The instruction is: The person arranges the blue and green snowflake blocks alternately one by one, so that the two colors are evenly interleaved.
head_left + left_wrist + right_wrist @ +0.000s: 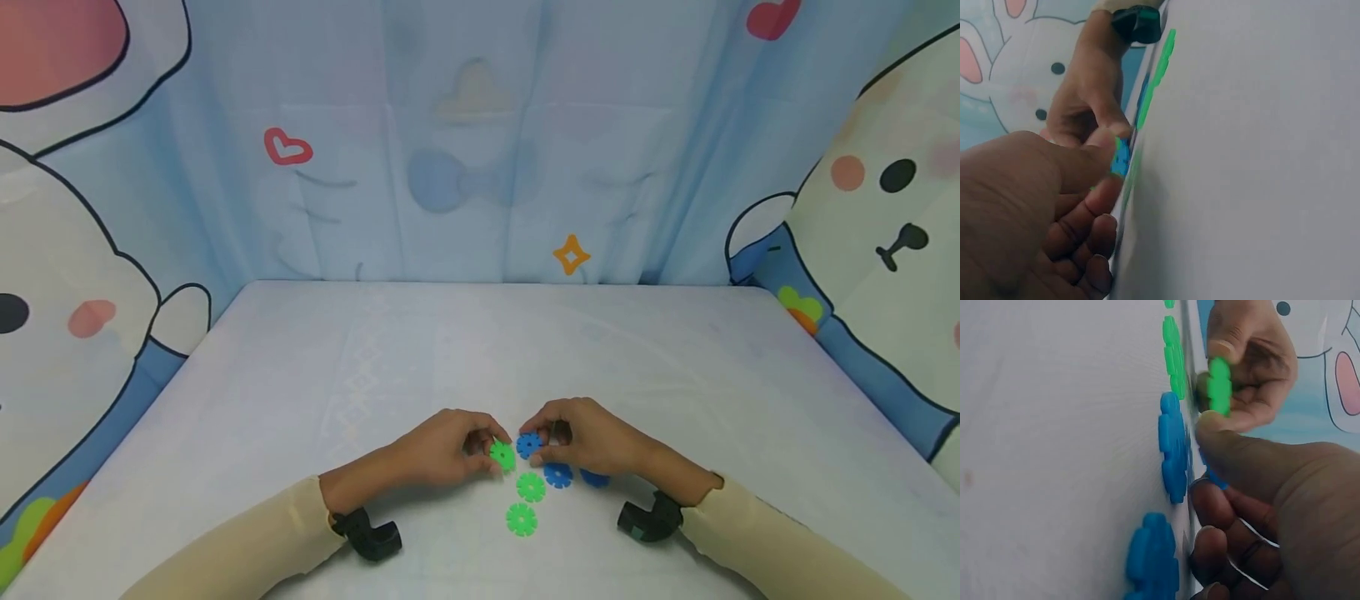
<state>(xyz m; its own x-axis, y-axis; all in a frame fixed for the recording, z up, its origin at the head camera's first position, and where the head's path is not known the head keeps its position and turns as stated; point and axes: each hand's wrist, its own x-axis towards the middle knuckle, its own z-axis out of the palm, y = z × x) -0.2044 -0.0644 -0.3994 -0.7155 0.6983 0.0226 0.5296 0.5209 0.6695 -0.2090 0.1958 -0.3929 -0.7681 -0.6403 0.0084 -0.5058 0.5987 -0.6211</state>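
My left hand (450, 447) pinches a green notched disc (502, 455) between thumb and fingers, just above the table. Close beside it, my right hand (592, 435) pinches a blue notched disc (528, 445). The two held discs face each other with a small gap in the head view. In the right wrist view the green disc (1219, 386) stands edge-on in the left hand, while the right thumb hides most of the blue one. Under the hands lie two loose green discs (531, 487) and two blue discs (558, 476), one partly covered by the right hand.
The discs lie on a white-covered table (375, 350). A light blue curtain (480, 192) with cartoon prints hangs behind its far edge. Black wrist devices (367, 535) sit on both wrists, below the beige sleeves (247, 533).
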